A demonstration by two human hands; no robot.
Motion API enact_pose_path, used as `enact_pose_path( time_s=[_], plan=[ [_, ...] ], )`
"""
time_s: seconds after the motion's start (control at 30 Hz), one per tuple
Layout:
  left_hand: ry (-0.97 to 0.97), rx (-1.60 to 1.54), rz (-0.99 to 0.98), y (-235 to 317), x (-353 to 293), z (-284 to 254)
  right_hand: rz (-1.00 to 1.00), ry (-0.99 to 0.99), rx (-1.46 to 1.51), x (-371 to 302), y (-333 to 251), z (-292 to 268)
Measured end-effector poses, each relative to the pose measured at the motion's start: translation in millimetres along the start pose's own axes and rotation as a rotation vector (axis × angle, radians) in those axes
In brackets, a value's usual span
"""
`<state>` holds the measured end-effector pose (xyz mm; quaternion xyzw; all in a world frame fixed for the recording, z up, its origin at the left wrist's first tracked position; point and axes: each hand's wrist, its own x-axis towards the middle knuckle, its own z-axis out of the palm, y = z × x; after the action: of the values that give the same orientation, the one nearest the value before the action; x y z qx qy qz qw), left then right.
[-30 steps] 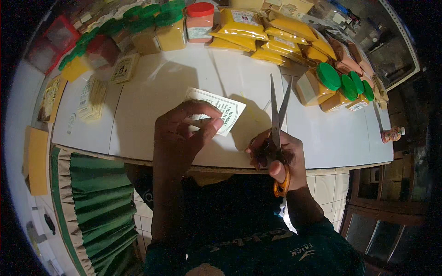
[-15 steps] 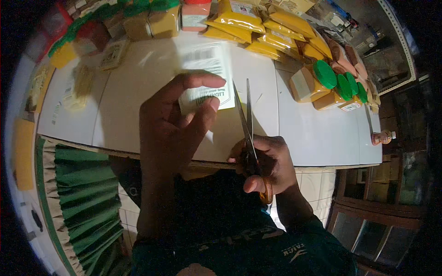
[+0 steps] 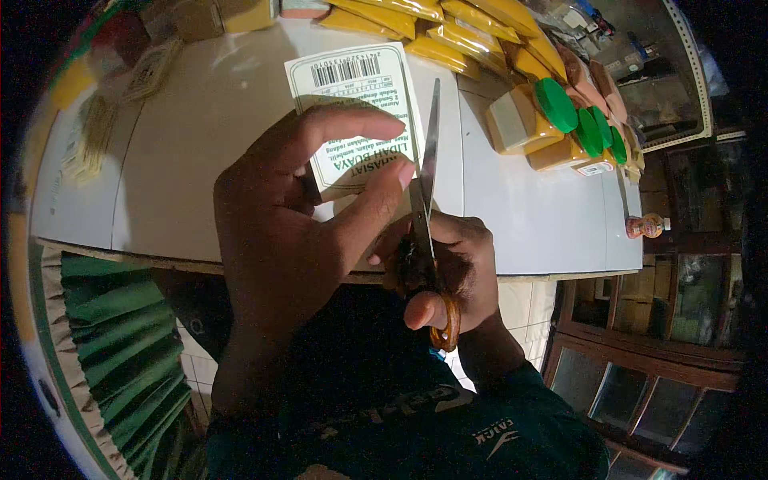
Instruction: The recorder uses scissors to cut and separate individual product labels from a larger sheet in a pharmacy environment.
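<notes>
My left hand [image 3: 280, 200] holds a white printed paper label [image 3: 388, 72] with a barcode and a dark border, raised over the white table. Its index finger and thumb curve across the front of the label, while the other fingers are largely hidden. Close to the label's right edge are scissors [image 3: 430, 152] with amber-brown handles, gripped by my right hand [image 3: 470, 268]. The blades point up and away from me and look nearly together. My right thumb lies at the handle loop.
Stacks of pale labels [image 3: 90, 144] lie at the table's left. Yellow powder pouches [image 3: 472, 44] are piled at the back. Green-lidded jars [image 3: 524, 120] lie to the right, with a small bottle [image 3: 646, 226] near the right corner. A green curtain [image 3: 120, 320] hangs below the front edge.
The scissor blades, spread apart before, have come together. The label is now nearer, more upright and easier to see. The whole view has shifted slightly, moving the table's contents up and left.
</notes>
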<state>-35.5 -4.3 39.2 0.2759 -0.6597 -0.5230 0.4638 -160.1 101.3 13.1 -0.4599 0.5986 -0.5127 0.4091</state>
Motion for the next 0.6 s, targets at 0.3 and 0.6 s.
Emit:
enact_pose_path(
  time_s=[0.3,0.6],
  plan=[
    [-0.006,-0.052,-0.034,-4.0,-0.1,-1.8,-0.096,-0.137,-0.015,0.5,8.1,-11.0],
    [-0.012,0.045,0.038,-7.0,-0.1,-4.3,-0.066,-0.134,-0.069,1.7,4.9,-8.2]
  ],
)
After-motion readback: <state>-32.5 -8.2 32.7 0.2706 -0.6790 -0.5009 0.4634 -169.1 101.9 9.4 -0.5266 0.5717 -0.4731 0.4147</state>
